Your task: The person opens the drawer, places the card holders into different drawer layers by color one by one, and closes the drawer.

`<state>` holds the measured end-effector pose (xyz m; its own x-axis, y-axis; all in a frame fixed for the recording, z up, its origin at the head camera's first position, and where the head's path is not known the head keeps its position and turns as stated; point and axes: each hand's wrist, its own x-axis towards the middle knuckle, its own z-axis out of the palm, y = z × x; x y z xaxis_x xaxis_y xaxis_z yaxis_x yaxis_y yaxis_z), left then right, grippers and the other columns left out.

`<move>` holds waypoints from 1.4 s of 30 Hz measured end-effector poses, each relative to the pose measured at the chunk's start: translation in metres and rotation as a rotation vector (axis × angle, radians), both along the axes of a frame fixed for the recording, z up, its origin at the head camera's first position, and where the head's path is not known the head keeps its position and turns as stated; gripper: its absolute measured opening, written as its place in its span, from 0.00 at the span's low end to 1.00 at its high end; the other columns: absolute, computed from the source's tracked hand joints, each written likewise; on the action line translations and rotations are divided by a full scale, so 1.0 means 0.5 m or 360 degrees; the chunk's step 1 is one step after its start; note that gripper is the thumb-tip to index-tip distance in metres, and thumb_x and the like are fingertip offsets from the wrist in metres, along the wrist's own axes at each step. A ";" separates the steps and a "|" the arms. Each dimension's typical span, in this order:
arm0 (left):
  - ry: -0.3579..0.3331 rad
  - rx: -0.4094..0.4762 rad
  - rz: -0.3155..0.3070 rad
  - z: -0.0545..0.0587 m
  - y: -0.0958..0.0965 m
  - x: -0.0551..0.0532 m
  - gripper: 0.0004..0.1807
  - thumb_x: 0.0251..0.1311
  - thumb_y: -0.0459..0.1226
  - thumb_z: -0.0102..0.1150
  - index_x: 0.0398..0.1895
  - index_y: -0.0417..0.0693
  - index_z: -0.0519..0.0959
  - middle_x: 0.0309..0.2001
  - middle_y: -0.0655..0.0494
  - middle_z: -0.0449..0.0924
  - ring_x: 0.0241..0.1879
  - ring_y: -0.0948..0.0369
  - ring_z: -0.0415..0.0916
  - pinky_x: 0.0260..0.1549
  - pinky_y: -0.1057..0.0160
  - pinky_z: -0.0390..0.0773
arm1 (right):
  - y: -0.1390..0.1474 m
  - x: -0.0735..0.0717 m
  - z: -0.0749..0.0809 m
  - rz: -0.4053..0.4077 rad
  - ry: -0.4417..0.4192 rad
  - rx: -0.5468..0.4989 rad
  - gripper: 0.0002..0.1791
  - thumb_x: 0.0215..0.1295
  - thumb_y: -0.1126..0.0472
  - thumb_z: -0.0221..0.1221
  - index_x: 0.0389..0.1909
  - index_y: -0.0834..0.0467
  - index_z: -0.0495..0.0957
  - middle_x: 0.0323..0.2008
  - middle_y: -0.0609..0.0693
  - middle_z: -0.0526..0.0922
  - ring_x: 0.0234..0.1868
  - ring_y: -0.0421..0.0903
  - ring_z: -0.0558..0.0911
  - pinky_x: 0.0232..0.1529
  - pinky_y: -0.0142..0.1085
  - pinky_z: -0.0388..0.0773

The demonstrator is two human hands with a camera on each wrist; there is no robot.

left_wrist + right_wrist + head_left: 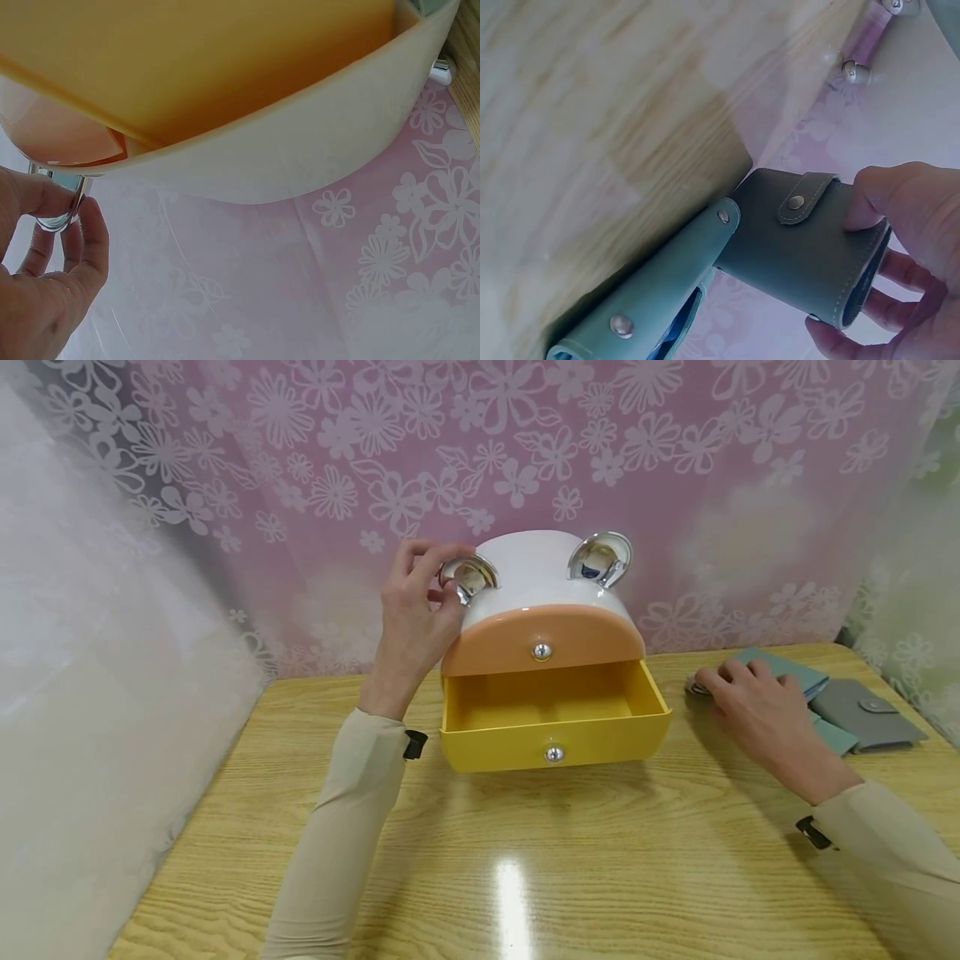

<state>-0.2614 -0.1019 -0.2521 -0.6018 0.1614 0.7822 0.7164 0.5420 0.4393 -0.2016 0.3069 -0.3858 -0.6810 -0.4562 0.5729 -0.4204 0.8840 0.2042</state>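
Observation:
A rounded white drawer box (528, 556) with silver ears stands on the table. Its orange upper drawer (495, 647) is closed, while the yellow lower drawer (495, 750) is pulled out with nothing visible inside. My left hand (416, 618) pinches the box's left silver ear (472, 575) between thumb and fingers. At the right, my right hand (768, 714) grips a dark grey wallet (795, 247) with a snap strap, thumb on one face and fingers on the other. In the head view that hand mostly hides it. A teal wallet (652, 292) lies beside it in the right wrist view.
Another grey snap wallet (862, 714) lies at the right of the wooden table (420, 868), next to teal pieces (798, 675). A pink floral curtain (480, 452) hangs close behind the box. Pale sheeting (112, 693) borders the left side.

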 end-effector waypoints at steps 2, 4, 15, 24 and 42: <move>0.0001 0.0000 0.0000 -0.001 0.000 -0.001 0.20 0.61 0.25 0.53 0.53 0.46 0.84 0.49 0.45 0.73 0.40 0.56 0.74 0.40 0.59 0.88 | 0.001 0.000 0.000 0.0011 0.0027 -0.0005 0.15 0.82 0.53 0.42 0.42 0.59 0.71 0.35 0.62 0.74 0.29 0.61 0.70 0.17 0.42 0.57; 0.0000 -0.0001 0.0000 -0.001 -0.001 -0.001 0.20 0.61 0.25 0.53 0.53 0.46 0.84 0.49 0.45 0.73 0.40 0.56 0.73 0.40 0.59 0.88 | 0.002 0.000 -0.001 0.0019 0.0045 -0.0020 0.21 0.83 0.49 0.34 0.41 0.59 0.70 0.35 0.62 0.74 0.30 0.62 0.71 0.16 0.42 0.57; -0.0012 0.0002 0.0000 -0.001 -0.001 0.002 0.20 0.62 0.26 0.52 0.54 0.46 0.83 0.49 0.45 0.72 0.41 0.56 0.74 0.41 0.59 0.88 | 0.006 0.004 0.000 0.0081 0.0057 -0.0174 0.11 0.73 0.54 0.61 0.42 0.58 0.74 0.36 0.61 0.77 0.35 0.66 0.76 0.17 0.48 0.62; -0.0011 -0.0011 0.0004 0.000 -0.001 0.001 0.20 0.62 0.26 0.53 0.54 0.46 0.83 0.49 0.45 0.72 0.41 0.56 0.74 0.41 0.59 0.88 | 0.010 0.012 0.008 0.0032 0.0007 -0.0335 0.24 0.42 0.71 0.75 0.43 0.60 0.78 0.36 0.62 0.79 0.34 0.65 0.77 0.18 0.54 0.69; -0.0033 -0.0017 0.0007 0.001 -0.001 0.002 0.20 0.63 0.26 0.52 0.55 0.46 0.83 0.49 0.44 0.72 0.42 0.56 0.73 0.42 0.59 0.88 | 0.007 0.039 0.047 0.0043 -0.0026 -0.0574 0.18 0.49 0.73 0.69 0.43 0.63 0.80 0.38 0.61 0.81 0.30 0.56 0.77 0.24 0.45 0.68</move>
